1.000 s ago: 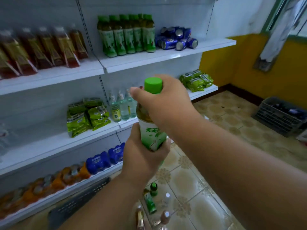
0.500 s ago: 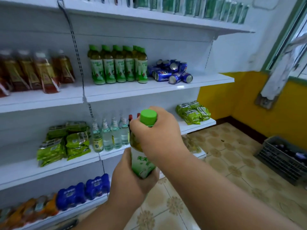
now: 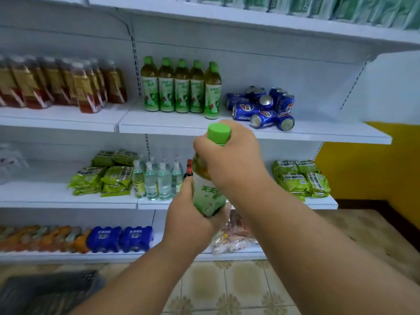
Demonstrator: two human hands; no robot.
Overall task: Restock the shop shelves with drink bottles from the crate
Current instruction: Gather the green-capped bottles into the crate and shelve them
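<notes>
You hold 1 bottle (image 3: 208, 189) upright in front of the shelves (image 3: 250, 130): green cap, amber drink, green-white label with Chinese characters. Your left hand (image 3: 193, 214) grips its base; your right hand (image 3: 229, 160) wraps its neck. 5 matching bottles (image 3: 181, 87) stand beside blue Pepsi cans (image 3: 261, 108).

walls: white (image 3: 391, 87), yellow (image 3: 372, 169); floor: patterned tiles (image 3: 245, 289)

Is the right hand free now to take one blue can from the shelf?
Probably not: the right hand grips the neck of the green-capped bottle, so it must let go first. The blue cans lie unobstructed.
</notes>
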